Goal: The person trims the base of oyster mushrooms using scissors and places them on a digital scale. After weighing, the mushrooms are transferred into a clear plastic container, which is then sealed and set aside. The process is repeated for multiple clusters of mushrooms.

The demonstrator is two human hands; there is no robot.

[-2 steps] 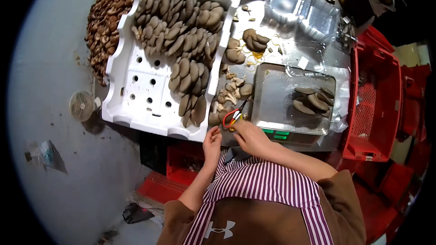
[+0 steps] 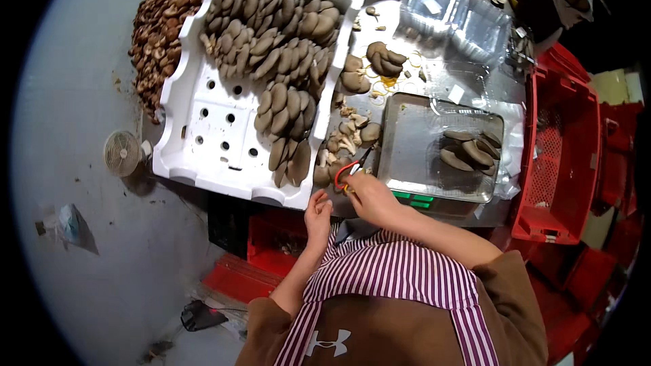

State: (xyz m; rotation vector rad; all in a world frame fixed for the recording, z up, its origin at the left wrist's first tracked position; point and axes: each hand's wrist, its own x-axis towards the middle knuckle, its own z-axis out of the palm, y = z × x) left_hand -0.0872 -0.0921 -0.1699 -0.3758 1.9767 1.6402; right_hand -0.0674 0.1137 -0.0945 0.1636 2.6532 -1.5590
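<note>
My right hand point(image 2: 370, 196) is closed over the handles of a pair of scissors point(image 2: 344, 173) with red and yellow grips. The dark blades point away from me, up and right, beside loose oyster mushrooms point(image 2: 350, 137). Just left of it, at the table's front edge, my left hand point(image 2: 318, 211) has loosely bent fingers and nothing visible in it. A cluster of grey oyster mushrooms point(image 2: 471, 151) rests in a clear plastic tray point(image 2: 441, 120) on the metal pan of a scale point(image 2: 407, 139), whose green display lights face me.
A white foam crate point(image 2: 210, 137) of oyster mushrooms stands left, with a heap of brown mushrooms point(image 2: 159, 41) behind. Stacked clear containers point(image 2: 434, 3), yellow rubber bands point(image 2: 388, 83) and another cluster point(image 2: 385, 59) lie farther back. Red crates point(image 2: 559, 156) stand right; a small fan point(image 2: 124, 154) is far left.
My right hand has moved slightly up and left onto the scissors' handles, covering more of them. My left hand has barely moved. The whole view has shifted a little.
</note>
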